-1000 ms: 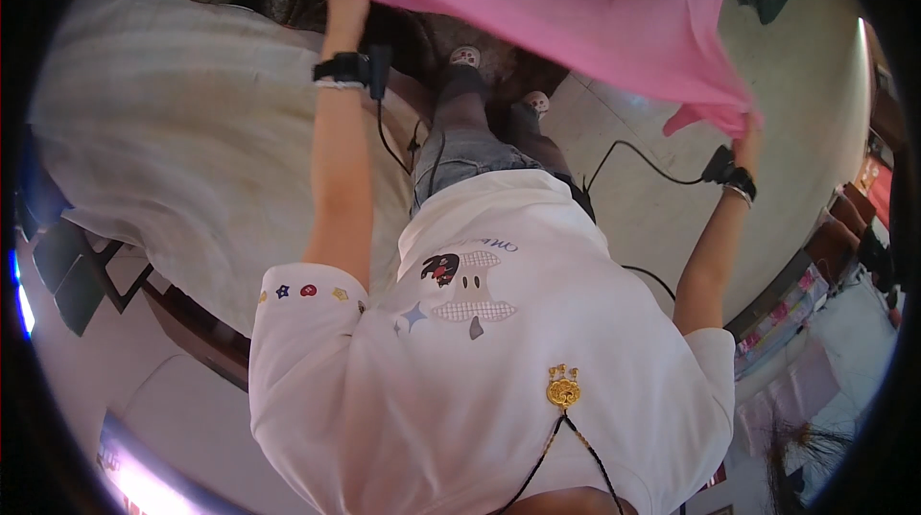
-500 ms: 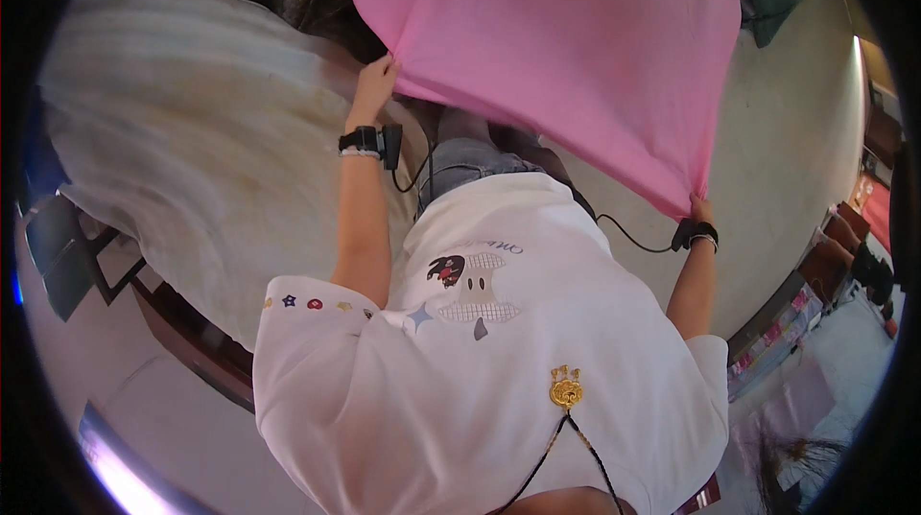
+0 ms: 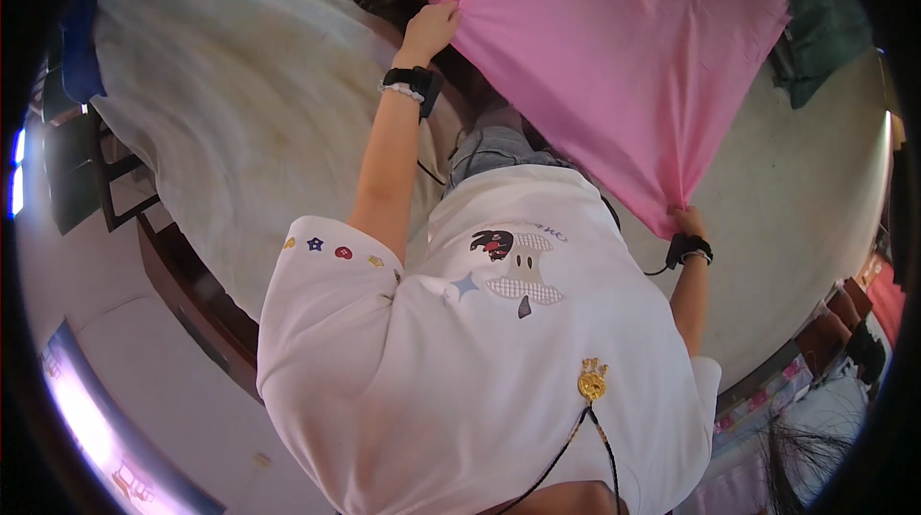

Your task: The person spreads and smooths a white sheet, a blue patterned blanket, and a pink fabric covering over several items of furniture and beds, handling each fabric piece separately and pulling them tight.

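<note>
A large pink cloth stretches between my two hands at the top of the view. My left hand grips its left edge, the fingers closed with the fabric bunched in them. Lower and to the right, my right hand is closed on the near right corner, where folds run together into the grip. The cloth's near edge slants down from left hand to right hand. Its far part runs out of the picture. Each wrist wears a black strap with a small device.
A whitish, stained sheet covers a broad surface to my left. Pale floor lies to the right, with a dark green cloth at the upper right. A dark-framed chair stands at the far left.
My left hand has moved up and to the right in view, while my right hand is slightly lower. The pink cloth has shifted right and its near edge slants more steeply.
</note>
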A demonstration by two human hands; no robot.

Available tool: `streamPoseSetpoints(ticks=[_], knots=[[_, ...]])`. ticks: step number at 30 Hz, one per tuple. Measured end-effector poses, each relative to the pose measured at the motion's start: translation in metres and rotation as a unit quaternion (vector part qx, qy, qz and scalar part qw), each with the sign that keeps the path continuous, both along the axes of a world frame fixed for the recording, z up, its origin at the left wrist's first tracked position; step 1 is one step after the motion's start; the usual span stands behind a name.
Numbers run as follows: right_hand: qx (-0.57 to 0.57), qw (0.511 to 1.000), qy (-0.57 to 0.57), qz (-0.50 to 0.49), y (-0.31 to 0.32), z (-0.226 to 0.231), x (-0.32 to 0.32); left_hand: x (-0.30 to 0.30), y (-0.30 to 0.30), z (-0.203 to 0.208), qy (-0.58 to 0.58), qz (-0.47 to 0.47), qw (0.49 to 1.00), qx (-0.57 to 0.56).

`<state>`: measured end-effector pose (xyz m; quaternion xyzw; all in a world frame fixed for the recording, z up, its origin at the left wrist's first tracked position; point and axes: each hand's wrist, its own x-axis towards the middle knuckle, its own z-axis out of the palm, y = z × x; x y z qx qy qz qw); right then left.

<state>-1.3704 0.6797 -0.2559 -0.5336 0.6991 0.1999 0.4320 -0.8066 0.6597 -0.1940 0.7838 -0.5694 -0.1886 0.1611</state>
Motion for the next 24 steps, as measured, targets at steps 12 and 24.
streamPoseSetpoints(ticks=[12, 24], knots=[[-0.402, 0.806, -0.166, -0.401, -0.010, -0.004, -0.015, 0.006, -0.041, 0.032, 0.125, -0.015, 0.981, -0.148], [-0.337, 0.630, -0.381, -0.587, -0.024, 0.054, 0.048, 0.009, 0.009, -0.006, 0.580, 0.240, 0.777, -0.047]])
